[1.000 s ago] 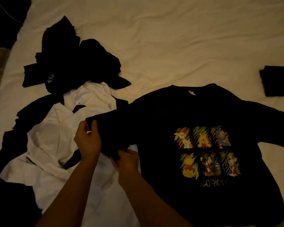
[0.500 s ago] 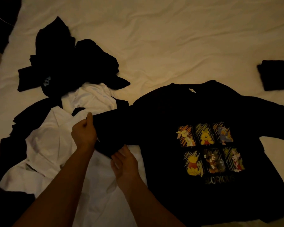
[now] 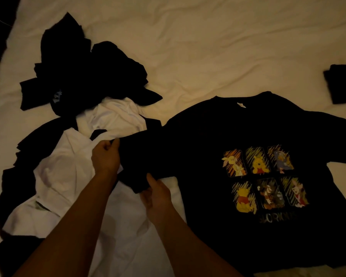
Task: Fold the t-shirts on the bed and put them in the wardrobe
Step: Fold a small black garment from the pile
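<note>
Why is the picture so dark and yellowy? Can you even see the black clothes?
Head view: dim, warm light tints the bed yellow; the black pile loses its folds in shadow; the shirt print stays readable, slightly soft; edges bend from the wide lens.

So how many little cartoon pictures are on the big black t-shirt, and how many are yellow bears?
Yellow bear pictures: 2
Other animal pictures: 4
Total on the black t-shirt: 6
</note>
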Demonstrator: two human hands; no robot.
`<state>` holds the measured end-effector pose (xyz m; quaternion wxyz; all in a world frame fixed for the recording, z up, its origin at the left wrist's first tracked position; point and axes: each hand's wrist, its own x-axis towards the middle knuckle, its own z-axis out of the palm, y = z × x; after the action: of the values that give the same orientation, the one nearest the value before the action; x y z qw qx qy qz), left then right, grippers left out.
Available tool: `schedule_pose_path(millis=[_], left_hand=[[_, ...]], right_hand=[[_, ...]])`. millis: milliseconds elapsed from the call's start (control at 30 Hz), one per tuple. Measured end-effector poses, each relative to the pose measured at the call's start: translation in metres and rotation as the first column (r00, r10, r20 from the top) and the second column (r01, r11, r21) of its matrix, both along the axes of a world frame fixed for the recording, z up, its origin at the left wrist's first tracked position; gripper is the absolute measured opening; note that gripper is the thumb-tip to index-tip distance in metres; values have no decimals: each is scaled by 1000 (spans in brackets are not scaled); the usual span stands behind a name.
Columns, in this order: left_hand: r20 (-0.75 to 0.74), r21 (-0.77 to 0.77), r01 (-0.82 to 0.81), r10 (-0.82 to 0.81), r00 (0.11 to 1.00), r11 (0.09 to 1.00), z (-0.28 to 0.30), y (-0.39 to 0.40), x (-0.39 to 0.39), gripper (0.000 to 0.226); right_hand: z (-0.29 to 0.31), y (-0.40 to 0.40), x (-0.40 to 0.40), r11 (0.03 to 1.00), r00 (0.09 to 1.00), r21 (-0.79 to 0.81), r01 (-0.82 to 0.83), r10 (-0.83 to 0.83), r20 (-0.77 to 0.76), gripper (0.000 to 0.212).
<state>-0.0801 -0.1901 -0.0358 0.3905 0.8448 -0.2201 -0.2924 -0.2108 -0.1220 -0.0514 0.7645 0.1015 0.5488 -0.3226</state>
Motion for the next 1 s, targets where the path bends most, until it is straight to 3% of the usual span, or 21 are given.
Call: schedule_pose_path(millis=[100,200,433,533,600,667,767,900,1000], left_hand=[[69,5,-49,49,996,999,6,-4,1,46],[61,6,-54,54,997,999,8,-6,0,35],[19,-152,119,-118,993,981,36,-24,-46,23],[-115,-232,163,-194,974,959,47,-47,-89,21],[-175,-249,190,-237,955,950,51,-65,-123,21],[-207,-231,222,-271,940,947,48,-81,-158,22],[-274,-132,318,-343,898,939,32,-94,-203,21],[-203,115,613,-586,785,782,3,-78,-235,59],[-89,104,663,-657,748,741,-12,-63,-239,41]], right_hand=[[9,1,9,997,995,-19,70,-68,68,33],[18,1,7,990,985,-56,130,-123,122,31],[36,-11,-12,981,979,57,186,-180,-100,28],[42,-29,-49,985,973,45,166,-156,-170,26],[45,-43,-81,988,983,47,147,-140,-122,22],[41,-57,-114,987,988,57,153,-151,-32,12],[25,-69,-159,982,985,92,166,-162,-51,13],[-1,-65,-198,981,987,134,142,-130,-94,30],[-12,-65,-213,996,992,86,13,-2,-125,33]])
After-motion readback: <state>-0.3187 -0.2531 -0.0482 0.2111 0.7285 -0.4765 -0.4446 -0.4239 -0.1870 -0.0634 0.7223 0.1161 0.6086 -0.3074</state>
